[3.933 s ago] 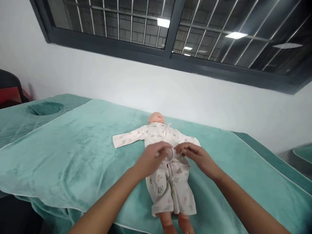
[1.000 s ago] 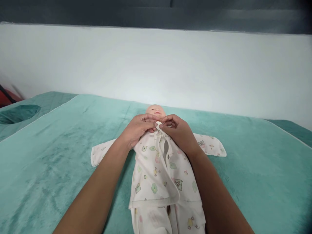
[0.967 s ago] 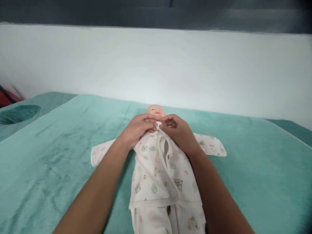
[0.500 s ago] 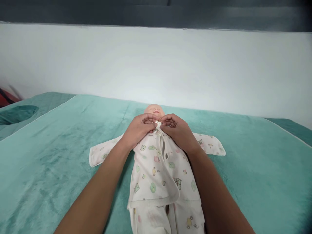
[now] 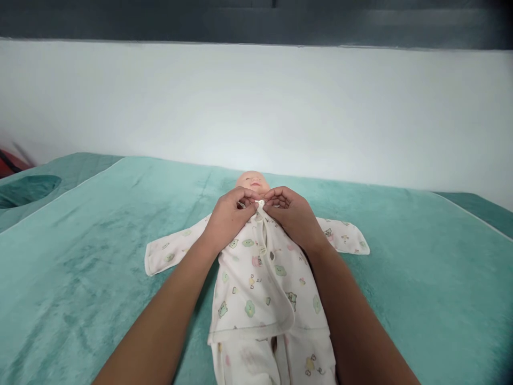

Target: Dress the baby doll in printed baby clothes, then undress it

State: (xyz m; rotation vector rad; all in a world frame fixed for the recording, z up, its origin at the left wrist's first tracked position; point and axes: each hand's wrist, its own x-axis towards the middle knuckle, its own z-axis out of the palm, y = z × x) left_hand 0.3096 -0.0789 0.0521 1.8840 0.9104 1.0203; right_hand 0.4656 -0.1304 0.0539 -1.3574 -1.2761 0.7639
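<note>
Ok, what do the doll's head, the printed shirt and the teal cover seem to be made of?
Doll's head: probably vinyl or another plastic; smooth, pinkish and hairless.
Printed shirt: matte cloth, perhaps cotton; softly folded, with a stitched hem.
Teal cover: likely velvety plush; its nap shows light and dark streaks.

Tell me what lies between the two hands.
In the head view, the shirt: its white neck trim sits between the left hand and right hand.
</note>
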